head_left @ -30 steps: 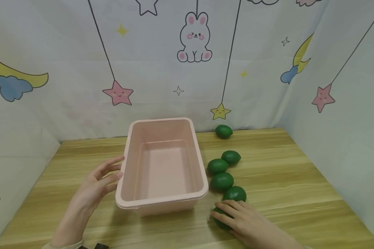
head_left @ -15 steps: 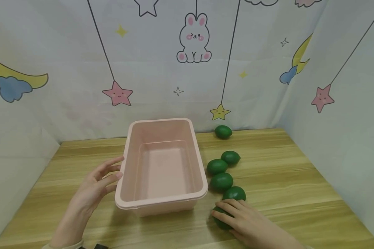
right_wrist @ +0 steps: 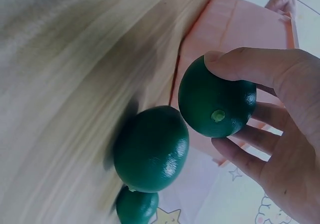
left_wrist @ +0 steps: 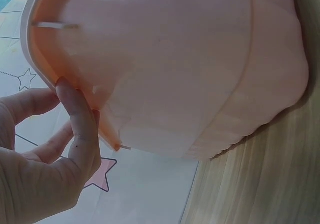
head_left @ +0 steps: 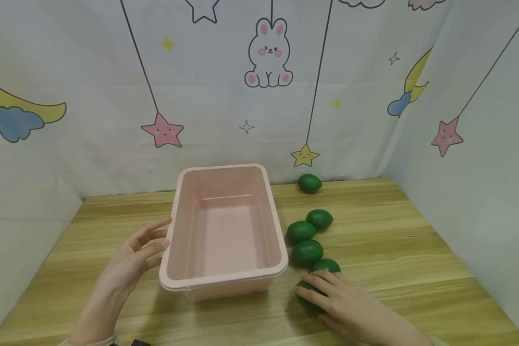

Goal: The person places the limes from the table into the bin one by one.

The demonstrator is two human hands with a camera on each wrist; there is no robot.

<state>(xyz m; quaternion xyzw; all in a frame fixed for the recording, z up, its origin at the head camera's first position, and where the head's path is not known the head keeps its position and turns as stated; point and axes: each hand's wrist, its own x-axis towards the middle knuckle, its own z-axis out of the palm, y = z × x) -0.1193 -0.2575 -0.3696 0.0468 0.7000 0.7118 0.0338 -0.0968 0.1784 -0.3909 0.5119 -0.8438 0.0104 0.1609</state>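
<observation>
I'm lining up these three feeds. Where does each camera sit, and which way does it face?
Head: high up, facing forward and down at the wooden table, pink bin, green limes and both hands.
Left wrist: low beside the left hand, facing the bin's side; its fingers touch the rim.
Right wrist: low by the right hand, facing the held lime.
Shared: all three show the bin.
</observation>
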